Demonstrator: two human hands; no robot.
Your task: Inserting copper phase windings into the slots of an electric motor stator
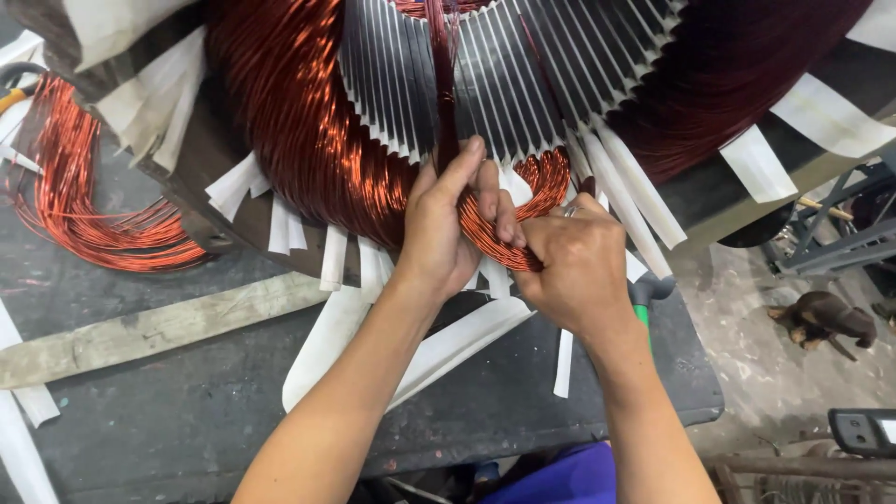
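- The left hand (446, 229) is closed around a curved bundle of shiny copper winding wire (504, 238), fingers wrapped over the top of the loop and the thumb pointing up along a dark strand that rises into the slots.
- The right hand (577, 266) is clenched in a fist on the same bundle at its lower end, just beside the left, knuckles nearly touching it.
- That bundle hangs at the lower mouth of a large round motor stator with grey steel slots (485, 79), directly in front of the person.
- White insulating paper strips (616, 182) poke out of the slots on either side of the hands.
- The stator rests on a dark, worn workbench top (187, 411); a loose coil of copper wire (70, 201) lies at far left.
- A pale flat strap (149, 327) runs across the bench.
- To the right, a dusty concrete floor (747, 336) and a grey metal frame (831, 238).
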